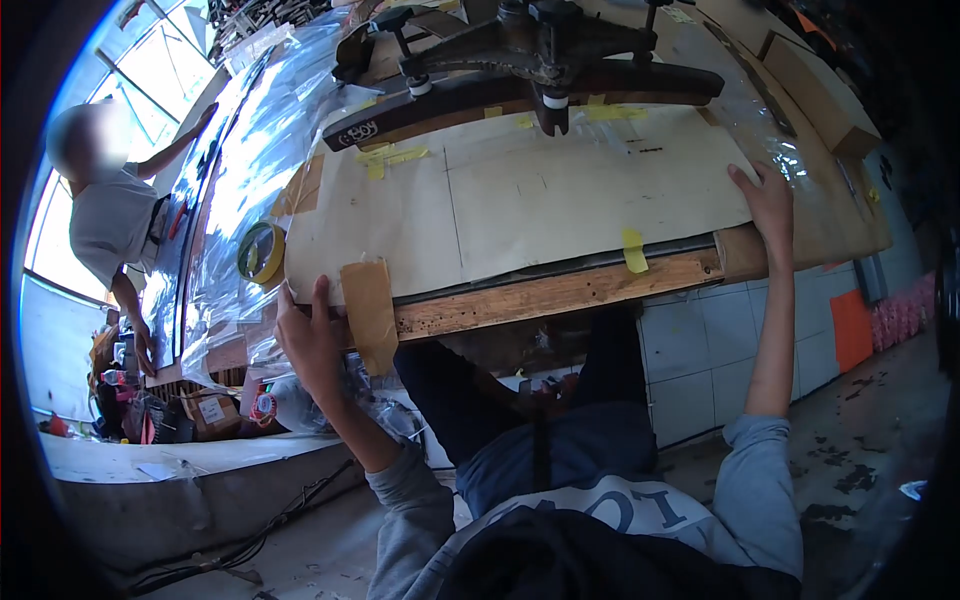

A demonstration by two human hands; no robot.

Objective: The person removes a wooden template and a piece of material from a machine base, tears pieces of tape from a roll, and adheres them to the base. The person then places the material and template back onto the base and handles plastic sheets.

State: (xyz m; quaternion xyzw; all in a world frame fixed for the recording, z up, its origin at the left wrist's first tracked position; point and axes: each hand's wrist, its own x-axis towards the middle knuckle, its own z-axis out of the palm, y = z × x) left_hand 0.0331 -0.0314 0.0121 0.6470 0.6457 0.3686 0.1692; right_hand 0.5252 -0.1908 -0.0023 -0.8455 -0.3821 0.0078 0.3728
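Pale sheet (pixel 560 200): lying flat on the wooden table (pixel 560 303), near side facing the body.
Left hand (pixel 308 335): at the sheet's near left corner, thumb and finger a bit apart; cannot tell if pinching.
Right hand (pixel 772 205): at the sheet's right edge, thumb on top; cannot tell if pinching.
Tape roll (pixel 272 268): just beside the sheet's left side.
Long dark bar (pixel 640 85): along the far side.

The left hand (pixel 308 338) is placed near nine o'clock, the right hand (pixel 772 215) between two and three. Each thumb is held apart from the index finger. The bared left forearm (pixel 360 428) is angled toward eleven o'clock; the right forearm (pixel 768 340) is extended toward twelve.
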